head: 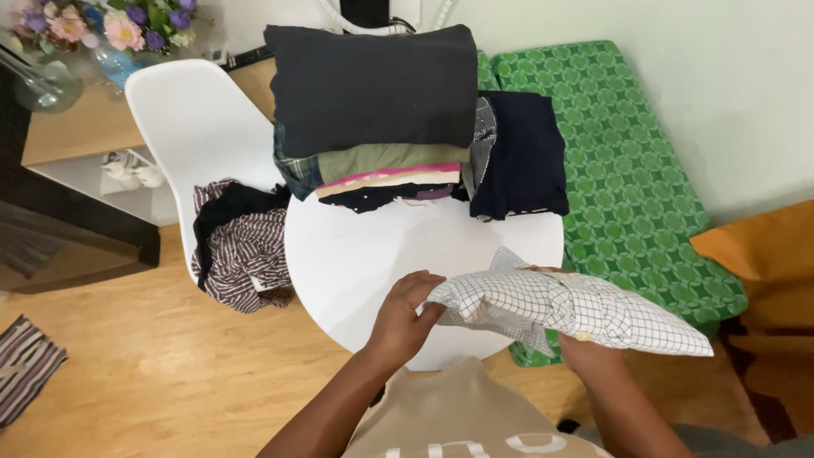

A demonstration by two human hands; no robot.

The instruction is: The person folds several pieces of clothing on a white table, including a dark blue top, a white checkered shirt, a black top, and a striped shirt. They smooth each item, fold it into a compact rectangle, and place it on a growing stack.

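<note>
**Holding a checked shirt over the round table**

Head view: the left hand [405, 315] pinches the white checked shirt [566, 309] at 5 o'clock over the white table [373, 254]; right hand [585, 349] sits beneath, grip hidden. The loose right end could sag and unfold. Stack of folded clothes [373, 110] at 12.

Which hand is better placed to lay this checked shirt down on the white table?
Probably the left hand: it grips the checked shirt over the white round table. The right hand is mostly hidden under the shirt, beyond the table's edge.
</note>
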